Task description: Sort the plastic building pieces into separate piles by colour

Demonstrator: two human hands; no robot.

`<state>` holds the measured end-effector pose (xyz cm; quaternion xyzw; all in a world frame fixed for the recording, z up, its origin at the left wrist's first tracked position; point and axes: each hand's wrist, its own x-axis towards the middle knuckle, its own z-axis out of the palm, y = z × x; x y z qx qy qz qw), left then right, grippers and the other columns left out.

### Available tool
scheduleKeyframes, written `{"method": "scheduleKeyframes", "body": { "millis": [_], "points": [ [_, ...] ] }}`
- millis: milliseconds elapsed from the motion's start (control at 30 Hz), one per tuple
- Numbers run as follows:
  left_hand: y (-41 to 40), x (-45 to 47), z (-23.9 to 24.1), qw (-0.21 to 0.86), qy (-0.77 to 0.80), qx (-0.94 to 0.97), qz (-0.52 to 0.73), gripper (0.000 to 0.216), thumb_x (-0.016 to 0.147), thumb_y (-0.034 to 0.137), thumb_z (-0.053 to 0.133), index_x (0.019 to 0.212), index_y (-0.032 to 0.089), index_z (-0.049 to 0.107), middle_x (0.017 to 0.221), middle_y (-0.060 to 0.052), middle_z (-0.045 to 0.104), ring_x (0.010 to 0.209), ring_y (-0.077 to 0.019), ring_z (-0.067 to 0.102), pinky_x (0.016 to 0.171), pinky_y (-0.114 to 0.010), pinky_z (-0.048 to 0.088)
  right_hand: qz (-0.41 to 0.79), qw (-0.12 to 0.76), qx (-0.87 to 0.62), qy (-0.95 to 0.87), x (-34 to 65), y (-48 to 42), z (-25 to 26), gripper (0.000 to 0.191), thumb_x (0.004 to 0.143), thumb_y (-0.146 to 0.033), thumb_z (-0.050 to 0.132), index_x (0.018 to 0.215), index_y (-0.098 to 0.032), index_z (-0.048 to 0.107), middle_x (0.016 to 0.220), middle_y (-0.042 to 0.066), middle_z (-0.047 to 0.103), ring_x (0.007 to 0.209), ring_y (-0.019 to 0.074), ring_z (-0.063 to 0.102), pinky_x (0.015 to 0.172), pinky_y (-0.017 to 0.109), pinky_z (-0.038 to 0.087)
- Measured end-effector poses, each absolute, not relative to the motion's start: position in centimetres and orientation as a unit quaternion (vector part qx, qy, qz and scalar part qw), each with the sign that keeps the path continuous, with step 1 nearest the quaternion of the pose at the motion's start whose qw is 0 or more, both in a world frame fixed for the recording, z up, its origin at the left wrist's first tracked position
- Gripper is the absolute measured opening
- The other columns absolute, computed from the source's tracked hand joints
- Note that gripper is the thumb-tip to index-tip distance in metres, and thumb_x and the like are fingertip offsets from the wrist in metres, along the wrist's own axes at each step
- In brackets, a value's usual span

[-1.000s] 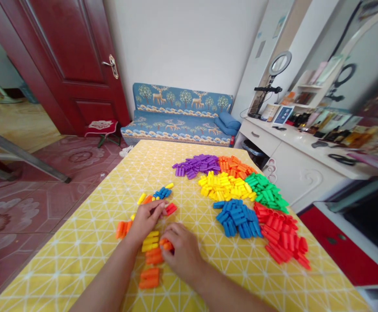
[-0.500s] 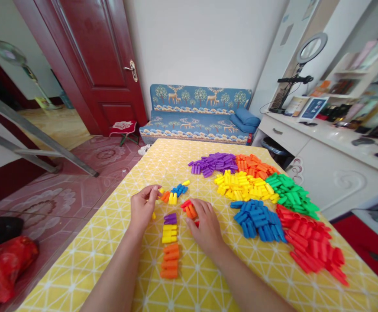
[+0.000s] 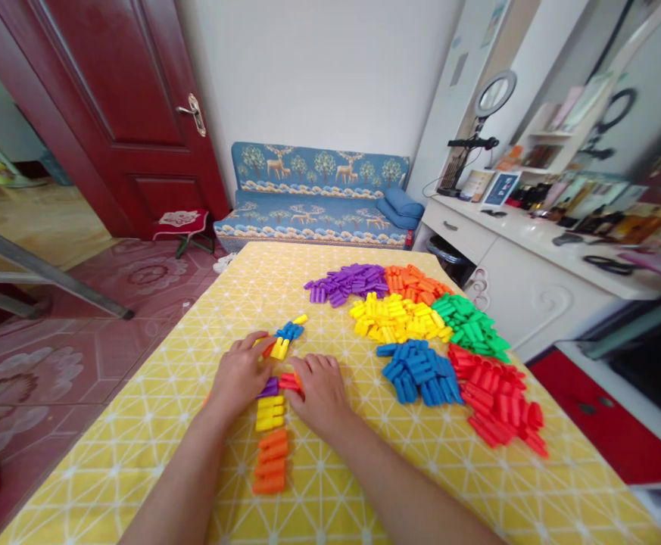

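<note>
My left hand (image 3: pixel 238 378) is curled low over the yellow cloth, its fingertips beside a purple building block (image 3: pixel 269 388); whatever lies under its fingers is hidden. My right hand (image 3: pixel 322 393) faces it, fingers bent around small red building blocks (image 3: pixel 288 381), with a bit of orange at the fingertips. The red blocks lie right beside the purple one. Below these run a group of yellow blocks (image 3: pixel 270 413) and a group of orange blocks (image 3: pixel 271 462). Beyond my hands lie joined blue blocks (image 3: pixel 289 331) and a yellow pair (image 3: pixel 279 348).
Sorted block piles spread to the right: purple (image 3: pixel 348 283), orange (image 3: pixel 415 283), yellow (image 3: pixel 398 318), green (image 3: pixel 471 325), blue (image 3: pixel 421 371) and red (image 3: pixel 500 397). A blue patterned sofa (image 3: pixel 319 208) stands beyond the table, and a white dresser (image 3: pixel 512 265) at the right.
The view has swung to the right. My hands have come closer together, and the red blocks in my right hand now sit beside the purple block.
</note>
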<state>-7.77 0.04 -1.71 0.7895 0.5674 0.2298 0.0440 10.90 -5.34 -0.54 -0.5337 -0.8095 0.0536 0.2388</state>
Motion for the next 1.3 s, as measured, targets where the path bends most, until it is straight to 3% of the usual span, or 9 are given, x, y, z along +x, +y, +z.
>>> {"method": "scheduleKeyframes", "body": {
  "millis": [167,333,567,700,833,967,1133,1300],
  "points": [
    [-0.1,-7.4,-1.3,0.034,0.575,0.789,0.214,0.036,0.081,0.030,0.053,0.115,0.029,0.064,0.122,-0.003,0.060,0.099,-0.0238,0.060,0.089,-0.035,0.046,0.042,0.239,-0.518,-0.820,10.8,-5.7,-0.3,0.019,0.084,-0.036,0.062,0.099,-0.024,0.063,0.099,0.005,0.061,0.101,0.0233,0.049,0.097,0.043,0.033],
    [-0.4,-7.1,-0.8,0.046,0.550,0.802,0.230,0.035,0.078,0.022,0.053,0.111,0.023,0.065,0.113,-0.006,0.064,0.100,-0.0241,0.059,0.089,-0.033,0.046,0.038,0.368,-0.421,-0.828,10.6,-7.2,1.3,0.030,0.087,-0.034,0.056,0.117,-0.032,0.057,0.111,-0.001,0.065,0.113,0.0211,0.048,0.112,0.049,0.015],
    [-0.3,-7.2,-1.1,0.037,0.567,0.792,0.225,0.033,0.078,0.028,0.054,0.110,0.026,0.064,0.113,-0.004,0.064,0.100,-0.0234,0.060,0.087,-0.032,0.046,0.021,0.520,-0.469,-0.714,17.1,-9.9,3.0,0.034,0.081,-0.030,0.063,0.114,-0.027,0.055,0.104,0.005,0.065,0.102,0.0233,0.058,0.099,0.046,0.039],
    [-0.2,-7.1,-1.2,0.035,0.578,0.790,0.204,0.035,0.079,0.030,0.052,0.112,0.025,0.063,0.116,-0.004,0.063,0.101,-0.0241,0.060,0.088,-0.033,0.046,-0.117,0.481,-0.572,-0.654,27.8,-11.7,2.3,0.030,0.079,-0.034,0.067,0.107,-0.026,0.059,0.100,0.006,0.066,0.099,0.0249,0.057,0.093,0.045,0.042],
    [-0.2,-7.0,-1.1,0.030,0.581,0.790,0.194,0.036,0.079,0.030,0.052,0.113,0.025,0.063,0.117,-0.003,0.062,0.102,-0.0237,0.059,0.088,-0.032,0.046,-0.230,0.382,-0.648,-0.617,38.0,-14.0,1.0,0.032,0.083,-0.047,0.058,0.101,-0.022,0.063,0.097,0.008,0.067,0.092,0.0271,0.058,0.086,0.044,0.042],
    [-0.3,-6.9,-1.1,0.025,0.582,0.788,0.198,0.036,0.079,0.029,0.051,0.113,0.025,0.063,0.118,-0.002,0.062,0.102,-0.0228,0.059,0.088,-0.032,0.045,-0.241,0.309,-0.677,-0.623,42.7,-15.7,-0.4,0.038,0.087,-0.052,0.048,0.100,-0.022,0.065,0.100,0.008,0.068,0.092,0.0273,0.060,0.083,0.042,0.042],
    [-0.4,-6.8,-1.0,0.027,0.581,0.789,0.198,0.036,0.080,0.028,0.051,0.113,0.024,0.064,0.117,-0.002,0.064,0.101,-0.0234,0.058,0.088,-0.033,0.045,-0.221,0.307,-0.662,-0.647,42.4,-15.7,-1.1,0.032,0.088,-0.049,0.049,0.096,-0.024,0.066,0.100,0.006,0.069,0.093,0.0263,0.061,0.087,0.043,0.042],
    [-0.4,-7.0,-0.9,0.020,0.567,0.790,0.231,0.032,0.087,0.029,0.044,0.111,0.023,0.066,0.114,-0.003,0.067,0.096,-0.0237,0.058,0.088,-0.036,0.044,-0.201,0.380,-0.619,-0.657,37.9,-14.0,0.8,0.022,0.086,-0.040,0.057,0.093,-0.023,0.069,0.102,0.007,0.068,0.096,0.0257,0.061,0.090,0.045,0.043]
  ]
}}
